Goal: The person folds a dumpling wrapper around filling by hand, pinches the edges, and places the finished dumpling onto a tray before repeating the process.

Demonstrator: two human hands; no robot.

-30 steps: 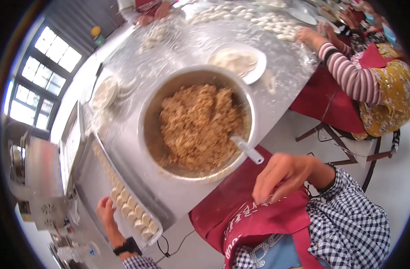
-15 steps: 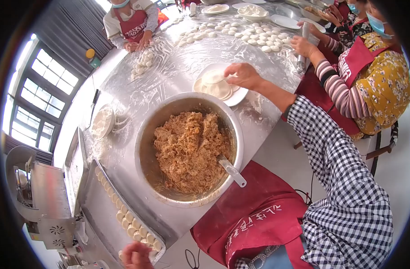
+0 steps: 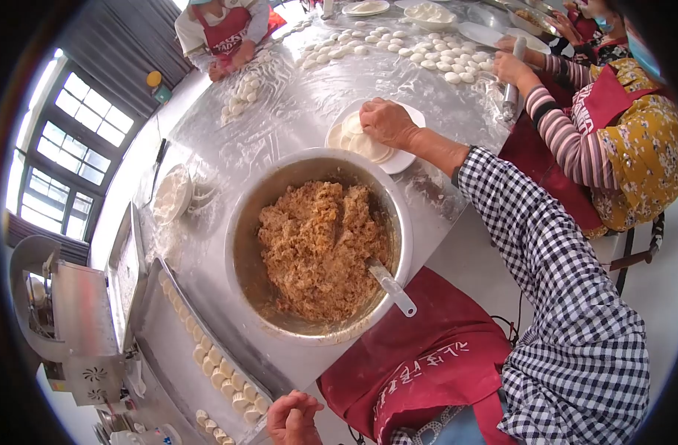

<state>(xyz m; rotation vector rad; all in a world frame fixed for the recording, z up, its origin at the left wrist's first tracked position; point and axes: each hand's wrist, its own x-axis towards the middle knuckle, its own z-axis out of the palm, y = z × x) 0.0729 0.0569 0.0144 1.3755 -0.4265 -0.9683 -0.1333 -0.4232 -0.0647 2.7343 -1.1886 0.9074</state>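
I am in what looks like a shared kitchen or food workshop. White flour (image 3: 166,237) dusts my wide, shiny metal desk (image 3: 216,289); small, round, white dough pieces (image 3: 446,64) lie towards its far edge. Along the edge nearest me stand a big, round steel bowl (image 3: 244,241) of crumbly brown mixture (image 3: 316,252) and a white plate (image 3: 415,119) of flat, pale dough discs (image 3: 365,147). Around the desk, other people (image 3: 643,148) work in dark red cloth aprons (image 3: 227,31) like mine.

1 yellow-topped green container (image 3: 161,94) stands near a grey curtain (image 3: 131,46).
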